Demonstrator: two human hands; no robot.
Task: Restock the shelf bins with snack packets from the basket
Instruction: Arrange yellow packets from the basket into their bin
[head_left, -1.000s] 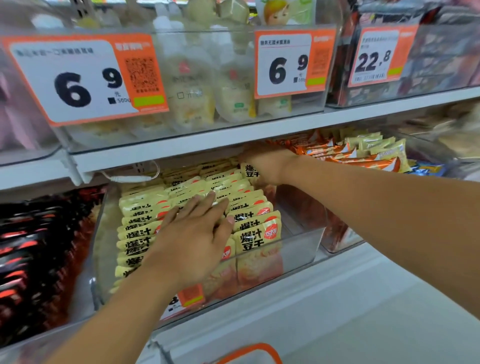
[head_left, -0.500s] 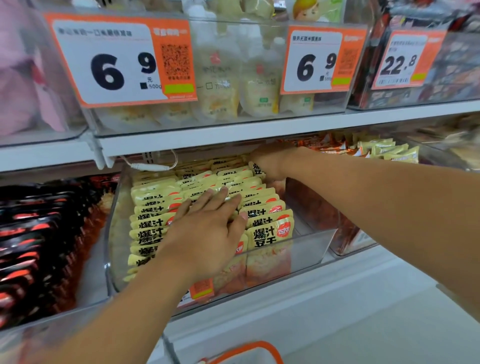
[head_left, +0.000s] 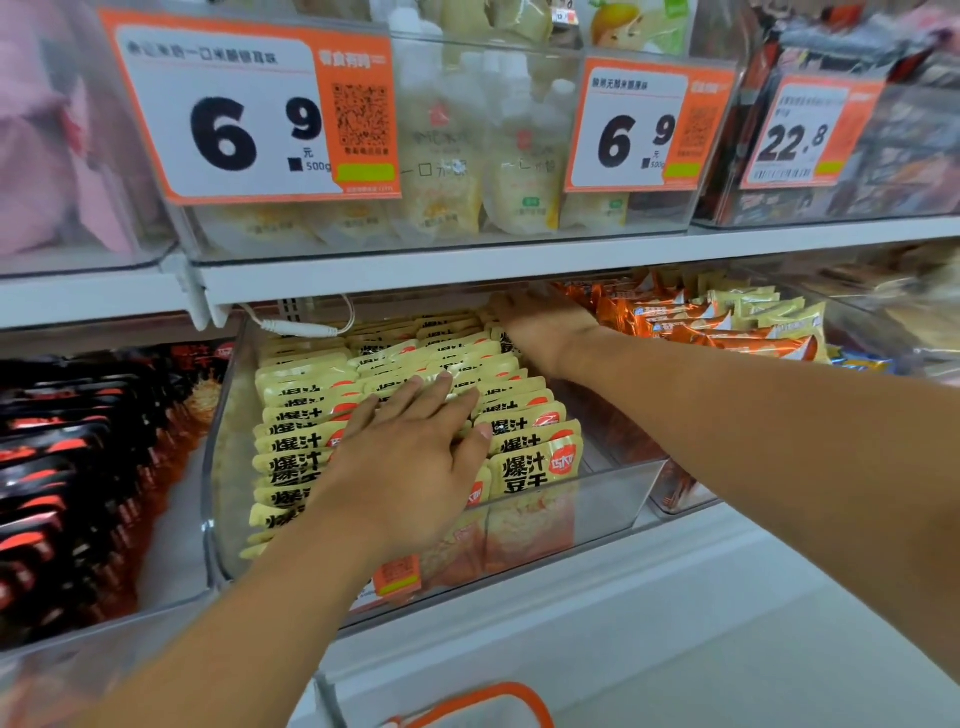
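Shop shelving here, white shelves (head_left: 467, 267) stacked with clear plastic bins and big orange price tags (head_left: 254, 109) reading 6.9 and 22.8 up top. The middle bin (head_left: 613, 499) on the lower shelf is packed with rows of yellow snack packets (head_left: 535, 462) standing on edge. The person's left hand (head_left: 410, 462) lies flat on top of the front rows, fingers straight and spread a bit, pressing on the packets. The right hand (head_left: 540, 325) reaches deep to the back of the same bin, under the shelf above; can't tell whether it's gripping anything back there. Black and red packets (head_left: 67, 467) fill the bin to the left, orange ones (head_left: 675, 322) the bin to the right. The orange rim of the basket (head_left: 498, 696) pokes in at the bottom edge.
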